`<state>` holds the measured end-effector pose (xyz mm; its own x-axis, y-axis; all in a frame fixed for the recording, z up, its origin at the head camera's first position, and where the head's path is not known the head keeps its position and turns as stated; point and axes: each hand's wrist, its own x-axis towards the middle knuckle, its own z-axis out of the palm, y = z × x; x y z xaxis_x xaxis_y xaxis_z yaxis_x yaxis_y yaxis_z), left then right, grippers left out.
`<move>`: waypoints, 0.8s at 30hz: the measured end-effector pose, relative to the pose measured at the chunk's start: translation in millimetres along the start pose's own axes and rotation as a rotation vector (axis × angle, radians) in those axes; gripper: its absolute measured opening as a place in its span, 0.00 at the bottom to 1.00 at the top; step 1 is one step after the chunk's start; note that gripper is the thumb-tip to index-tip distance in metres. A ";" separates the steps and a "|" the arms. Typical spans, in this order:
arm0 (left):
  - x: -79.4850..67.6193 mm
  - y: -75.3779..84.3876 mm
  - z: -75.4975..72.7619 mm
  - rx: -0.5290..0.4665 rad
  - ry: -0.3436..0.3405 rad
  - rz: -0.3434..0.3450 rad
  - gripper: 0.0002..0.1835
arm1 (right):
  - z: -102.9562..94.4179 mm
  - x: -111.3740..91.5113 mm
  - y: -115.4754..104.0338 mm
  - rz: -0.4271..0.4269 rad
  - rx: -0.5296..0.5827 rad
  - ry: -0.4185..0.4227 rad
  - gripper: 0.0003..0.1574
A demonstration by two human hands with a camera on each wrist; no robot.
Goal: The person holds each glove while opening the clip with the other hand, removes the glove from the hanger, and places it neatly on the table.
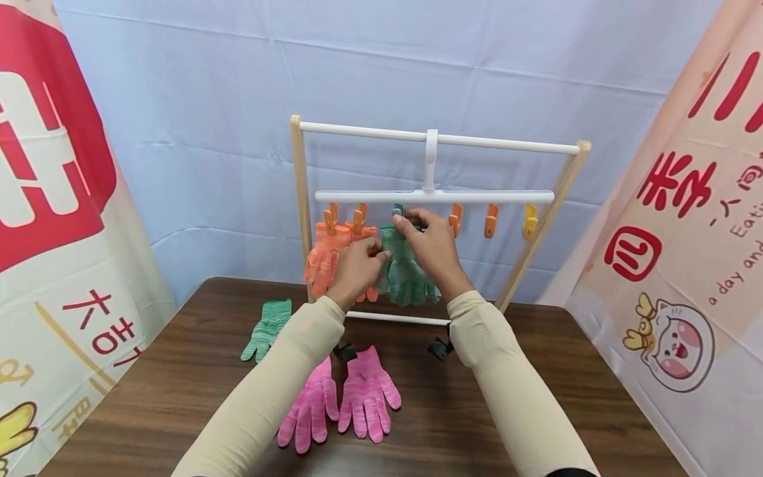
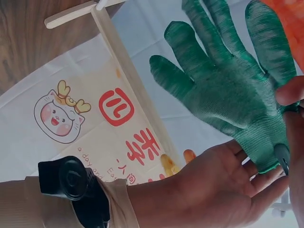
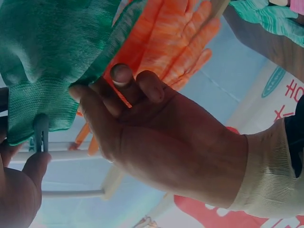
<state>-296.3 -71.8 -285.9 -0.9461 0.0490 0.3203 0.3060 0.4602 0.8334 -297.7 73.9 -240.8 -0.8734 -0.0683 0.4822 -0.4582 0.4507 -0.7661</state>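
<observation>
A dark green knitted glove (image 1: 408, 271) hangs fingers down below a white hanger (image 1: 369, 197). My right hand (image 1: 438, 248) pinches a grey-green clothespin (image 3: 41, 130) at the glove's cuff, and its jaws overlap the cuff edge. My left hand (image 1: 359, 268) pinches the side edge of the same glove between thumb and finger, as the right wrist view shows (image 3: 175, 137). Just left of it, orange gloves (image 1: 324, 255) hang from orange clothespins (image 1: 330, 222); my left hand partly covers one of them.
A wooden rack (image 1: 300, 175) with white bars bears the hanger. Orange clothespins (image 1: 491, 220) and a yellow one (image 1: 530, 222) hang at the right. On the brown table (image 1: 536, 397) lie a light green glove (image 1: 271, 324) and two pink gloves (image 1: 368, 394), one partly behind my left sleeve.
</observation>
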 end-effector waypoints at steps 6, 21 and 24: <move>1.8 -1.8 -4.1 -0.015 -0.014 0.008 0.09 | 3.2 4.5 2.1 -0.004 0.068 -0.011 0.31; -1.7 -3.5 -8.0 -0.012 -0.015 0.033 0.09 | 8.3 7.8 -1.8 0.083 0.123 0.105 0.29; -2.2 -4.9 -9.0 -0.025 -0.027 0.029 0.09 | 9.1 8.4 -1.5 0.095 0.134 0.118 0.28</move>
<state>-294.8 -82.1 -286.6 -0.9392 0.0858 0.3323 0.3353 0.4359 0.8352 -305.9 64.6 -239.5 -0.8920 0.0767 0.4455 -0.3996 0.3271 -0.8564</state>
